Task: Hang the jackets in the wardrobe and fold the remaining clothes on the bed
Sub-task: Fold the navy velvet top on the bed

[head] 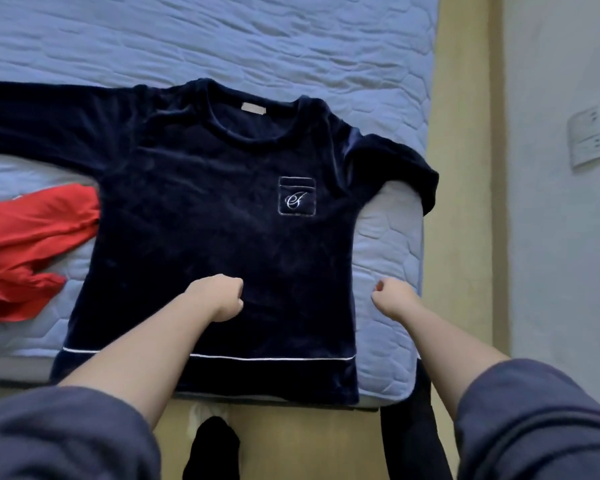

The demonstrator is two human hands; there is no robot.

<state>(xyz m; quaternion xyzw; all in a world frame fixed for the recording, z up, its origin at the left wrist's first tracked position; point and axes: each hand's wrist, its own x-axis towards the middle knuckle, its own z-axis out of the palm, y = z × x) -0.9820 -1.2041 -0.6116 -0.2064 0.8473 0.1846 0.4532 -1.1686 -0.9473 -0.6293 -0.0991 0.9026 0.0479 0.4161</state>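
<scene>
Here's the navy velvet long-sleeved top [201, 209], spread flat and face up on the pale blue quilted mattress [222, 39], hem toward the person and one sleeve stretched off to the left. The left hand [219, 297] sits on the lower middle of the top, fingers curled under; whether it pinches fabric, I cannot tell. The right hand [394, 297] is curled into a loose fist holding nothing, just beside the top's right side edge, over the mattress. On the chest, a small outlined pocket [297, 195] carries a white cursive monogram, too swirly to read for sure. The pale neck label [253, 108] shows no legible text. White piping [274, 359] runs above the hem. A crumpled red garment [25, 244] lies at the left, touching the top.
</scene>
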